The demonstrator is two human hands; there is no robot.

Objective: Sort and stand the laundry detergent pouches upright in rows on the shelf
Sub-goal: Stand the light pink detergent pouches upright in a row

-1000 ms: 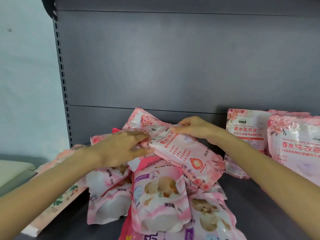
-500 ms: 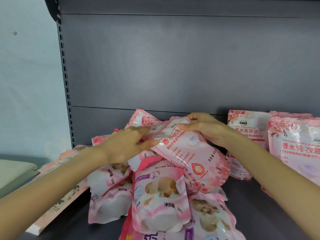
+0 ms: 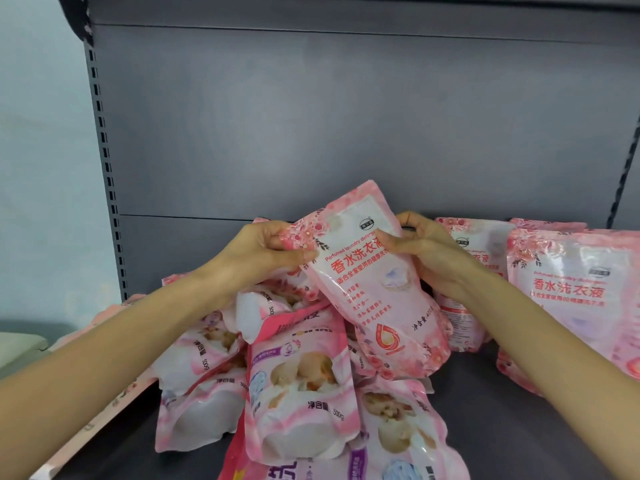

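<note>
1. A heap of pouches point(image 3: 298, 393) sprawls on the grey shelf point(image 3: 502, 427); overlap hides their exact number.
2. Three upright pouches point(image 3: 575, 289) stand at right, the nearest partly behind the right hand point(image 3: 433, 258).
3. One rose-print pouch point(image 3: 374, 289) hangs tilted above the heap, with the left hand point(image 3: 256, 258) and right hand each pinching an upper edge between thumb and fingers.

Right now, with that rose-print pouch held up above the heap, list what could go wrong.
1. Both the left hand and right hand grip the rose-print pouch only near its top; its hanging bottom could slip free onto the heap.
2. The right forearm passes close to the standing pouches; carrying it over may topple them.
3. The loose heap reaches the shelf front, so pouches could slide off.
</note>
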